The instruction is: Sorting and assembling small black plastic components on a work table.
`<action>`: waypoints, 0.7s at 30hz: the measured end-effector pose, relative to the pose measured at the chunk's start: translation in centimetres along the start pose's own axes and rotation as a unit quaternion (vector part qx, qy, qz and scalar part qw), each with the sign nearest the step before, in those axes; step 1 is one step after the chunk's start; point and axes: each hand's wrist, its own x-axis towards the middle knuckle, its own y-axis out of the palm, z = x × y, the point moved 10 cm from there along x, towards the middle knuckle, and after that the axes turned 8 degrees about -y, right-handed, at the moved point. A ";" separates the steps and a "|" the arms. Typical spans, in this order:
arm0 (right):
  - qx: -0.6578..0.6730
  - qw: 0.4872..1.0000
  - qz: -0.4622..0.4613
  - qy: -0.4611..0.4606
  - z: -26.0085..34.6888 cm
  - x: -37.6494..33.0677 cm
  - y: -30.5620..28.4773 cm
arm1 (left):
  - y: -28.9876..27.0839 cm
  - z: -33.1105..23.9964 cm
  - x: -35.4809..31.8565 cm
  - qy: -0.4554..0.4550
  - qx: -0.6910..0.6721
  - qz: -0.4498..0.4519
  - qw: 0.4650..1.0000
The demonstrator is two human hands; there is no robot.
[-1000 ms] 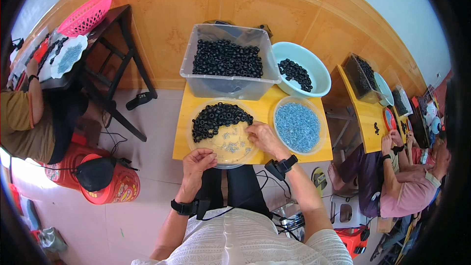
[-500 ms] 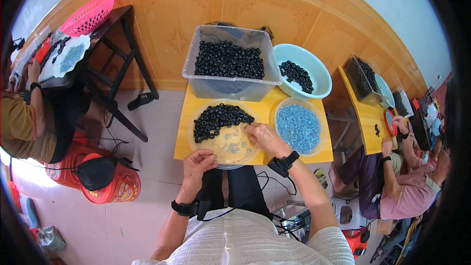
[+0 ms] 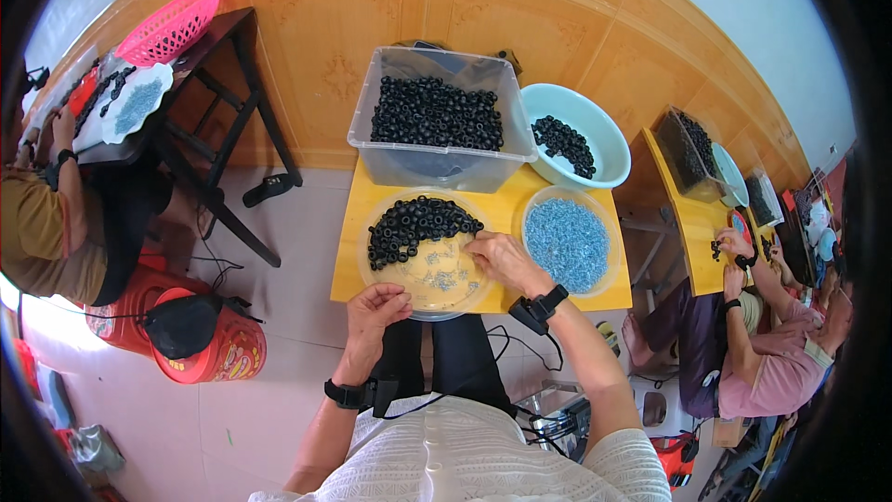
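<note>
A shallow round clear tray [image 3: 413,286] holds a heap of black ring-shaped parts [image 3: 423,221] at its far side. Small silvery pieces [image 3: 440,279], too tiny to name, are scattered over its near part. Above the tray's near left rim is my left hand [image 3: 379,307], thumb and fingertips pinched together; whatever they hold is too small to make out. My right hand [image 3: 506,262] reaches over the tray's right side, its fingers bent together beside the black rings. Its fingertips are partly hidden, and I cannot see what is in them.
Behind the tray stands a clear plastic bin [image 3: 437,163] of black rings, with a pale blue basin [image 3: 609,144] beside it. A round tub of bluish small pieces [image 3: 567,237] is on the yellow table [image 3: 506,209]. People work at tables on both sides; red buckets [image 3: 218,353] stand left.
My hands stay almost in the same place, the right one over the tray's side. At the right, a co-worker's hand has moved left toward the black parts on their table.
</note>
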 end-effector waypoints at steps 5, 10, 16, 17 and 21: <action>-0.036 0.998 0.006 -0.046 1.3 0.2 -0.2 | -0.2 0.1 0.0 -0.001 -0.001 -0.004 1.000; -0.093 0.994 -0.039 -0.038 0.9 -0.4 0.6 | -0.1 0.3 0.1 0.000 0.005 0.001 1.000; -0.126 0.989 -0.081 -0.013 1.0 -0.9 0.5 | 0.1 0.4 0.2 -0.002 0.008 0.006 1.000; -0.133 0.987 -0.091 -0.018 1.0 -1.0 0.5 | 0.2 0.3 0.2 -0.001 0.008 0.007 1.000; -0.147 0.982 -0.111 -0.027 1.3 -1.1 0.7 | 0.4 0.2 0.1 0.001 -0.002 0.009 1.000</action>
